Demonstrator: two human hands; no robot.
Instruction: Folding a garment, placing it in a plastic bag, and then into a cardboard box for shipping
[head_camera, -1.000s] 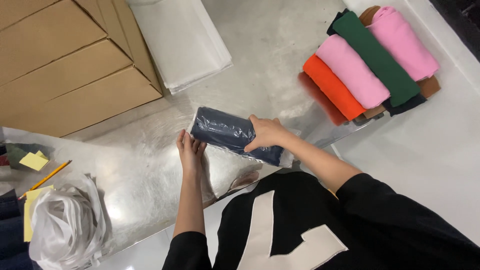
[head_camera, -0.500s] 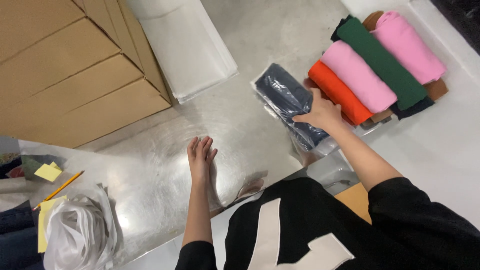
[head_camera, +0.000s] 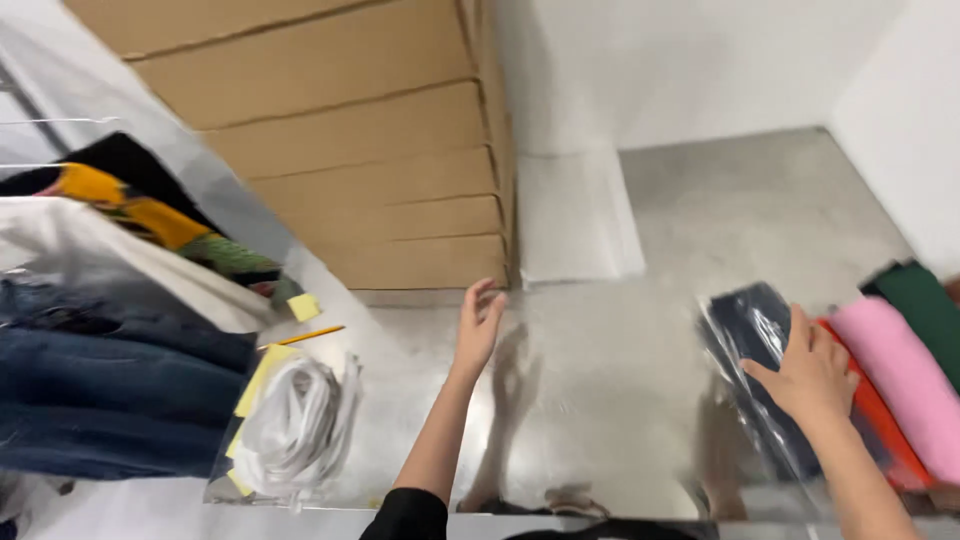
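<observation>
While the person leans over the shiny metal table (head_camera: 600, 400), the right hand (head_camera: 810, 375) lies flat on a dark blue garment packed in a clear plastic bag (head_camera: 750, 335). The grip of this hand is spread, the fingers are laid open on top of the bag and press it down; they do not pinch it. The bag rests on the right part of the table, just beside a row of folded clothes: an orange piece (head_camera: 880, 420) touches it, then comes a pink one (head_camera: 905, 375) and a dark green one (head_camera: 925, 305) at the far right edge.

The left hand (head_camera: 478, 325) is over the middle of the table, well apart from the bag. Its grip is open too, the fingers are straight and loosely together, and it holds nothing. I cannot tell if it touches the metal surface.

To the left, a bundle of white bands in a clear bag (head_camera: 295, 425) lies on the table, near a yellow pencil (head_camera: 305, 336) and a small yellow note (head_camera: 303, 307). Behind them hang jeans (head_camera: 110, 390) and other clothes. A stack of brown cardboard boxes (head_camera: 350, 150) stands at the back.
</observation>
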